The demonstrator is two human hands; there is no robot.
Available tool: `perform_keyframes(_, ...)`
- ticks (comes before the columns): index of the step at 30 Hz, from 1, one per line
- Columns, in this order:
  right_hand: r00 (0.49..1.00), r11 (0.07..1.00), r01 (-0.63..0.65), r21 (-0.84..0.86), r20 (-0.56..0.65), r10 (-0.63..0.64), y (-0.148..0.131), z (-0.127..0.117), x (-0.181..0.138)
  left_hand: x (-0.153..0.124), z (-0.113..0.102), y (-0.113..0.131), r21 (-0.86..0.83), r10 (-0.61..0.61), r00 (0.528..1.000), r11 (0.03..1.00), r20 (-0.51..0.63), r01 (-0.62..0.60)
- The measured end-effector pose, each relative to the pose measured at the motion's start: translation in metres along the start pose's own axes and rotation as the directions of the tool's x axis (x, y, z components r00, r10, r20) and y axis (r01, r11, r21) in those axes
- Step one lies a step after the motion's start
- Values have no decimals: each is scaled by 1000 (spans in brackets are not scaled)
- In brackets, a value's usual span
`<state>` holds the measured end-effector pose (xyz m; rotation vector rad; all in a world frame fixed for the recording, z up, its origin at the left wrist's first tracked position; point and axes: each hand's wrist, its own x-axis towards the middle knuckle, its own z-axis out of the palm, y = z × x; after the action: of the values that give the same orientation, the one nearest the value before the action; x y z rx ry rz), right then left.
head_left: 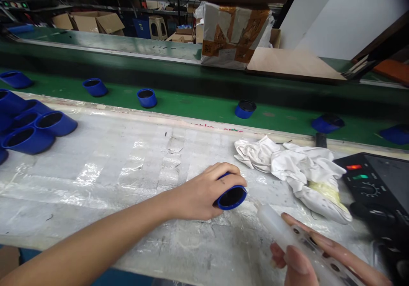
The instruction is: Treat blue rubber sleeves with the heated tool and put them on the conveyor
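My left hand (203,192) is wrapped around a blue cup-like ring (232,197), tilted so that its dark round opening faces me. Fingers cover much of the ring's side. In my right hand (302,262) lies a translucent glue syringe (276,224) with a holder along its barrel. The syringe's thin tip points toward the rim of the blue ring, close to it; whether they touch I cannot tell. Beneath both hands spreads a worktop (153,192) covered in clear plastic film.
Several blue rings (27,139) stand grouped at the left. More ride on the green conveyor belt (191,105) behind the worktop. Crumpled white cloth (294,162) lies to the right, beside a black control box (370,184) with lit switches. A taped carton (231,35) stands beyond the belt.
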<state>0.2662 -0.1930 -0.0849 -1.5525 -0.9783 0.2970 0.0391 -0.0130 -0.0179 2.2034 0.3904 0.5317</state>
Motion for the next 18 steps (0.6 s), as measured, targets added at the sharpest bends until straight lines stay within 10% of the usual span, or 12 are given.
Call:
perform_keyframes(4, 1000, 998, -18, -63, 21, 19, 31, -14, -14, 0, -1, 1, -5, -1, 1000, 1000, 3, 1)
perform_keyframes(13, 992, 977, 114, -178, -37, -122, -21, 0, -11, 1, -2, 3, 5, -8, 1000, 1000, 17, 8)
perform_keyframes(18, 992, 970, 124, -209, 0, -127, 0, -6, -15, 1, -3, 3, -36, -30, 999, 999, 23, 31)
